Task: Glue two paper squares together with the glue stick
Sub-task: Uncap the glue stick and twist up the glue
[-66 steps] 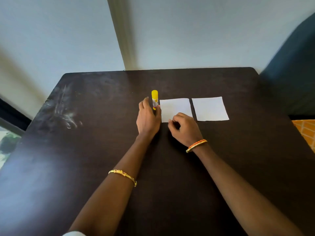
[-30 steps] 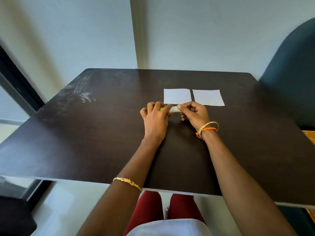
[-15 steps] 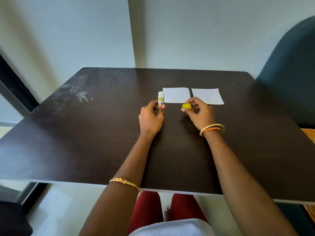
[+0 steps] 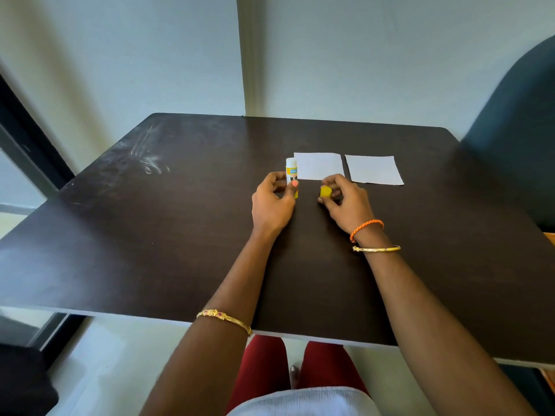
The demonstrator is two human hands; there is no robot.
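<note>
Landmark: left paper square point(image 4: 318, 166), flat on table point(image 4: 150, 235). Right paper square point(image 4: 374, 169) just right of it, narrow gap between. Glue stick point(image 4: 291, 172) upright at its left edge, in left hand point(image 4: 271, 202). Cap point(image 4: 325, 192) just in front of it, in right hand point(image 4: 345, 202).

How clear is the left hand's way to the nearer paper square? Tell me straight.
Probably clear, yes. The left hand holds the uncapped glue stick upright right beside the left paper square, with nothing between them. The right hand holds the yellow cap just in front of the square, not on it.
</note>
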